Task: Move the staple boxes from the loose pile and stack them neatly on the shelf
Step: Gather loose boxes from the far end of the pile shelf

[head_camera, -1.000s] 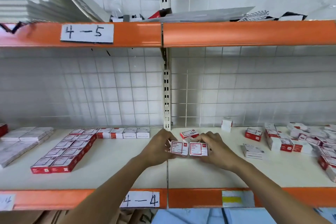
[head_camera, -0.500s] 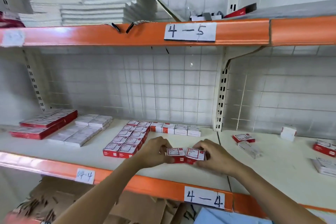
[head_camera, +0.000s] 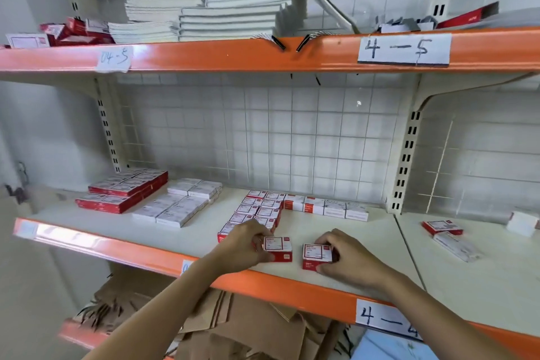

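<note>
Two staple boxes held low on the shelf (head_camera: 336,223), centre frame.
The left hand (head_camera: 242,245) grasps one staple box (head_camera: 277,248); the right hand (head_camera: 349,257) grasps a second staple box (head_camera: 317,256), slightly apart, beside the tidy rows of boxes (head_camera: 257,210).

Between my hands: a bare strip of shelf (head_camera: 295,251) is showing between the two staple boxes I am holding, the left box (head_camera: 277,247) and the right box (head_camera: 317,254).
Behind my left hand (head_camera: 244,245): the double row of boxes (head_camera: 257,210) is standing right against my knuckles, blocking the way back.
Behind my right hand (head_camera: 347,257): open board is lying up to the back row (head_camera: 327,207).
Far right: two loose boxes (head_camera: 447,234) are sitting past the shelf seam.
Overhead: the orange beam (head_camera: 263,52) is hanging well above.
</note>
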The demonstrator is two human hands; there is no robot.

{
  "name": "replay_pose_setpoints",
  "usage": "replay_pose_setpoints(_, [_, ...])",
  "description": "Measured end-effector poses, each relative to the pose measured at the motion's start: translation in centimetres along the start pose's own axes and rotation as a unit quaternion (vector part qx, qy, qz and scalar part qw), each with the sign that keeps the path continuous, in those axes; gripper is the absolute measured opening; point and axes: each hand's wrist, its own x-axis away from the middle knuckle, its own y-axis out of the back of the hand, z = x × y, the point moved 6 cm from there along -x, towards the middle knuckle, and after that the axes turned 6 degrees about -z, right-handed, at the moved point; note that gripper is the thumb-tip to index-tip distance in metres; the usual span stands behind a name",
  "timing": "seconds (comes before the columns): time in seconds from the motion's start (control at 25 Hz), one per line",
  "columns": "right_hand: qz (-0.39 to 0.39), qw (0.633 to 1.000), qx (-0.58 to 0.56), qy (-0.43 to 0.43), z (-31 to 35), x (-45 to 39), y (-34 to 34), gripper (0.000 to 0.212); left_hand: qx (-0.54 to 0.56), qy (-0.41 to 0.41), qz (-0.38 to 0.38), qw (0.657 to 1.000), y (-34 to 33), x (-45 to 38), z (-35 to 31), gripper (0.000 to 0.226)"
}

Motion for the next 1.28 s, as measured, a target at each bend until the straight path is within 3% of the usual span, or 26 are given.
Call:
replay_pose_setpoints(0.28, [-0.065, 0.997, -0.014, 0.028, 4.5, -4.0, -0.6, 0.044, -0.020, 0.042, -0.087, 0.995, 4.6, -2.3, 3.4, 0.045])
replay_pose_setpoints(0.6, [-0.064, 0.998, -0.008, -0.027, 3.4, -8.9, -1.3, 0.049, -0.033, 0.088, -0.070, 0.993, 3.6, -6.7, 5.8, 0.048])
replay_pose_setpoints(0.96, [-0.075, 0.996, -0.017, -0.049, 0.6, -18.3, -1.4, 0.046, -0.072, 0.118, -0.079, 0.987, 3.7, -13.5, 8.2, 0.032])
replay_pose_setpoints(1.12, [-0.027, 0.998, 0.006, -0.049, -0.3, -19.9, -2.8, 0.045, -0.094, 0.129, -0.053, 0.986, 3.1, -14.9, 9.7, 0.044])
replay_pose_setpoints(1.28, [-0.025, 0.998, 0.010, -0.049, -1.1, -20.5, -3.0, 0.048, -0.098, 0.115, -0.030, 0.988, 2.5, -16.2, 10.5, 0.038])
